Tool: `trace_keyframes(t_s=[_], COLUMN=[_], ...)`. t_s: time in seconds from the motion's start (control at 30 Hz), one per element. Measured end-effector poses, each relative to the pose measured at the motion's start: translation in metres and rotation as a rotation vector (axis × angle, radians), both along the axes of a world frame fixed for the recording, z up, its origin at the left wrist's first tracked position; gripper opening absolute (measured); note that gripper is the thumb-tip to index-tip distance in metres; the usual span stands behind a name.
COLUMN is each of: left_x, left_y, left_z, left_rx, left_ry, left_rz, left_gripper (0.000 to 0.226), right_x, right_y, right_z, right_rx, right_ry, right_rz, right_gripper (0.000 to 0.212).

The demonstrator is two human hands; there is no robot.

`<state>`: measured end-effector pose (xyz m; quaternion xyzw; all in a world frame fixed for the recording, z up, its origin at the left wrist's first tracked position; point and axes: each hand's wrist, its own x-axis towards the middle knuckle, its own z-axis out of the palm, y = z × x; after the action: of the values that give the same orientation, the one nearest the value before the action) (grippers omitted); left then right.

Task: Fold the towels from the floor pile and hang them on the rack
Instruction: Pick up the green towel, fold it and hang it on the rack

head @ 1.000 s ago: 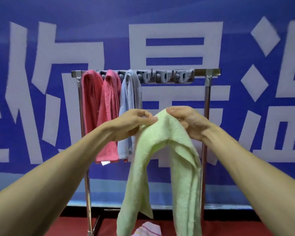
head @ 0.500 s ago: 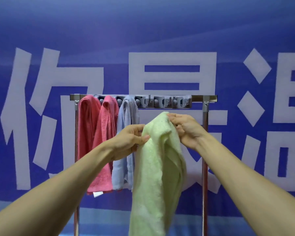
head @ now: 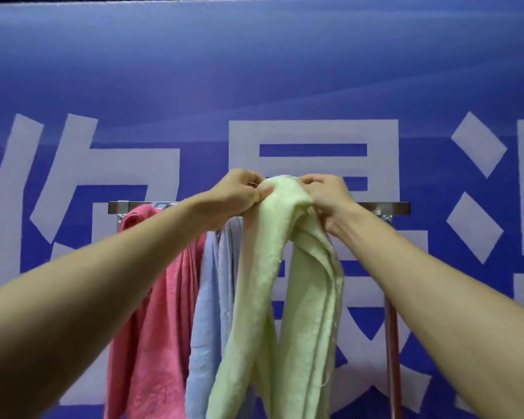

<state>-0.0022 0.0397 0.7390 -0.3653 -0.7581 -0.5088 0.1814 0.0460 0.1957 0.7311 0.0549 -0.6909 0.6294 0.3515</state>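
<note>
At the rack's top bar: both hands meet over the fold of one towel, level with or just above the bar.
Left hand (head: 239, 193): closed, thumb and fingers pinching the green towel's top fold from the left.
Right hand (head: 327, 196): closed on the same fold from the right; its fingertips are buried in the cloth.
Green towel (head: 273, 282): doubled over, two tails hanging down in front of the rack; the lower ends are cut off by the frame edge. Whether it already rests on the bar cannot be told, since hands and cloth cover that spot.
Rack (head: 387, 208): only the bar's two ends and part of the right post show.
Pink towel (head: 155, 328): hanging at the left, partly behind the left forearm.
Blue towel (head: 206, 313): between pink and green, top hidden.
Backdrop (head: 254, 71): blue banner with large white characters, cropped.
</note>
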Motion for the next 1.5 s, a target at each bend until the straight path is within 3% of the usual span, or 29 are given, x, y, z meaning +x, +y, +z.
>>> trace_keyframes(t_s=[0.17,0.33,0.47,0.63,0.8,0.87,0.93,1.07,1.3,1.5], left_x=[-0.037,-0.060,-0.055,-0.051,-0.025,-0.011,0.007,0.053,0.105,0.117], left_y=[0.009,0.013,0.018,0.009,-0.004,-0.013,-0.021,-0.026,-0.039,-0.046], left_z=[0.019,-0.009,-0.021,-0.032,-0.050,-0.067,-0.088,-0.133,-0.223,-0.324], left_rx=[-0.165,-0.316,-0.539,-0.682,-0.594,-0.552,-0.377,-0.120,-0.255,-0.383], left_ry=[0.204,0.263,0.553,0.728,0.666,0.700,0.723,0.429,-0.185,-0.394], left_rz=[0.340,0.532,0.645,0.717,0.555,0.529,0.498,0.256,0.002,-0.081], left_gripper=[0.016,0.014,0.017,0.017,0.015,0.034,0.042,0.033,0.025,0.017], right_x=[-0.040,-0.063,-0.068,-0.055,-0.038,-0.023,-0.006,0.035,0.105,0.118], right_y=[0.007,-0.001,0.003,0.002,0.007,0.009,0.011,0.008,-0.007,-0.009], right_z=[0.006,-0.016,-0.038,-0.050,-0.065,-0.074,-0.083,-0.106,-0.169,-0.273], right_rx=[0.403,0.788,0.813,0.710,0.645,0.649,0.661,0.697,0.826,0.888], right_ry=[-0.045,-0.105,-0.104,-0.086,-0.128,-0.167,-0.210,-0.268,-0.463,-0.731], right_rz=[-0.433,-0.661,-0.670,-0.548,-0.455,-0.429,-0.393,-0.356,-0.109,0.021], right_gripper=[0.012,0.026,0.022,0.026,0.024,0.027,0.031,0.030,0.024,0.012])
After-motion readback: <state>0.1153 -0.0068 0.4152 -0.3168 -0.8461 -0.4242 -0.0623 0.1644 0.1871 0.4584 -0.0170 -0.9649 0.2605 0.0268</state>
